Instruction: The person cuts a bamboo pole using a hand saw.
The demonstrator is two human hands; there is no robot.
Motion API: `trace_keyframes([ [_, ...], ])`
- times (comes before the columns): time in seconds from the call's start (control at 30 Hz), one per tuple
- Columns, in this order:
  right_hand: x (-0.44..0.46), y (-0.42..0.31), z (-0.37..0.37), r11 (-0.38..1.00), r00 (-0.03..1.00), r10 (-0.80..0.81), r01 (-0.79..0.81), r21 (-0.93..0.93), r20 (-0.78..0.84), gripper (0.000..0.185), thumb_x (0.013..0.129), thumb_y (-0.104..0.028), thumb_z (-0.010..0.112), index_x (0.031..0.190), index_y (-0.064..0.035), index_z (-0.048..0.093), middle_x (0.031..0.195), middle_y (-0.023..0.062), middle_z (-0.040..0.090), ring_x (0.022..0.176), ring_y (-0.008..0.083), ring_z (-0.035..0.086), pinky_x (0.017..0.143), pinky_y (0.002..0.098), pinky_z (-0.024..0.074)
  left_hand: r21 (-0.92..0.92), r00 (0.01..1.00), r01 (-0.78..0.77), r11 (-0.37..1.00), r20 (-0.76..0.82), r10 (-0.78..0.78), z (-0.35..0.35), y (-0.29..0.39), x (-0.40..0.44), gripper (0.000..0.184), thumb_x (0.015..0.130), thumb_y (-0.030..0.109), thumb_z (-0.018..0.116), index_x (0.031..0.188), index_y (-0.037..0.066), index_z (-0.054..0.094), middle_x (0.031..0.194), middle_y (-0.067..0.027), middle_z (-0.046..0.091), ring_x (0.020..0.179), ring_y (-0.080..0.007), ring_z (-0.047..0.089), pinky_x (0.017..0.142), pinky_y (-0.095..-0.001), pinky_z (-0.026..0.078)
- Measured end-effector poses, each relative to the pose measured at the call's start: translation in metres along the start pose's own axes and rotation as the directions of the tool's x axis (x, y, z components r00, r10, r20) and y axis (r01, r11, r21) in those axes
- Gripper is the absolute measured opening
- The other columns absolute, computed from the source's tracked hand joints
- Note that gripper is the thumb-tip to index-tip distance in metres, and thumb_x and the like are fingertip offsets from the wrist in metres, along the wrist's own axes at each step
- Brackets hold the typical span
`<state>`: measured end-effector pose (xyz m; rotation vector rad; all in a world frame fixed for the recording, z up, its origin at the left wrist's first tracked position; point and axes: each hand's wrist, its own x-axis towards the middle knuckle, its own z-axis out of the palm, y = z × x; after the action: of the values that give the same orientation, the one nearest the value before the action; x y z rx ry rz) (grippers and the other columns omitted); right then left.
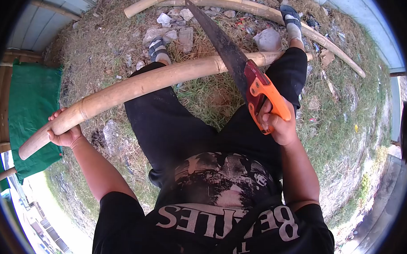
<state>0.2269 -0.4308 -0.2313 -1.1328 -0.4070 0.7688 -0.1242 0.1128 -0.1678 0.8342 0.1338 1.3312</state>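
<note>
A thick bamboo pole (138, 83) lies slantwise across my legs, its near end out to the left. Close to that end, my left hand (65, 132) is wrapped round the pole from below. My right hand (277, 120) grips the orange handle of a hand saw (232, 61), in front of my right thigh. The saw's dark blade points up and to the left, passing over the pole in this view. Whether the teeth touch the bamboo I cannot tell.
More bamboo poles (243, 5) lie on the ground at the far side. Stones (267, 39) and litter are scattered on the dry grass near my feet. A green cloth (34, 107) hangs at the left, and pale blue panels (364, 25) stand at the upper right.
</note>
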Motion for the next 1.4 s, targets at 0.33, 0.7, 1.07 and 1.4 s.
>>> trace_keyframes([
  [0.33, 0.011, 0.000, 0.011, 0.998, 0.998, 0.057, -0.058, 0.025, 0.018, 0.015, 0.081, 0.004, 0.067, 0.089, -0.0016, 0.055, 0.072, 0.0049, 0.059, 0.056, 0.0120, 0.055, 0.051, 0.0267, 0.0443, 0.012, 0.999, -0.033, 0.999, -0.033, 0.033, -0.003, 0.004, -0.011, 0.056, 0.067, 0.034, 0.084, 0.107, 0.004, 0.057, 0.101, -0.0061, 0.060, 0.103, -0.0260, 0.059, 0.108, -0.0507, 0.044],
  [0.7, -0.001, -0.023, 0.035, 0.994, 0.994, 0.111, -0.111, -0.004, -0.001, 0.014, 0.081, 0.005, 0.063, 0.090, -0.0017, 0.054, 0.072, 0.0066, 0.059, 0.057, 0.0115, 0.055, 0.051, 0.0259, 0.0440, 0.006, 0.997, -0.055, 0.998, -0.050, 0.055, -0.006, 0.003, -0.012, 0.055, 0.070, 0.033, 0.082, 0.109, 0.003, 0.057, 0.101, -0.0094, 0.060, 0.104, -0.0282, 0.059, 0.110, -0.0526, 0.043],
  [1.07, -0.021, -0.023, 0.016, 0.998, 0.996, 0.055, -0.055, 0.000, -0.074, 0.013, 0.080, 0.000, 0.065, 0.088, -0.0017, 0.054, 0.069, 0.0065, 0.059, 0.056, 0.0134, 0.055, 0.052, 0.0270, 0.0442, 0.903, 0.549, -0.230, -0.362, 0.427, 0.718, 0.104, -0.013, -0.060, 0.090, 0.073, 0.046, 0.090, 0.137, -0.004, 0.051, 0.125, -0.0168, 0.062, 0.123, -0.0340, 0.058, 0.108, -0.0470, 0.045],
  [1.4, 0.041, 0.001, 0.038, 0.999, 0.999, 0.015, -0.013, -0.033, 0.038, 0.011, 0.084, 0.000, 0.064, 0.086, -0.0020, 0.054, 0.067, 0.0066, 0.057, 0.055, 0.0131, 0.054, 0.051, 0.0277, 0.0420, 0.488, 0.619, -0.626, -0.609, -0.163, -0.768, 0.204, -0.074, -0.049, 0.063, 0.056, 0.034, 0.088, 0.111, 0.008, 0.073, 0.099, -0.0192, 0.074, 0.097, -0.0373, 0.071, 0.089, -0.0457, 0.056],
])
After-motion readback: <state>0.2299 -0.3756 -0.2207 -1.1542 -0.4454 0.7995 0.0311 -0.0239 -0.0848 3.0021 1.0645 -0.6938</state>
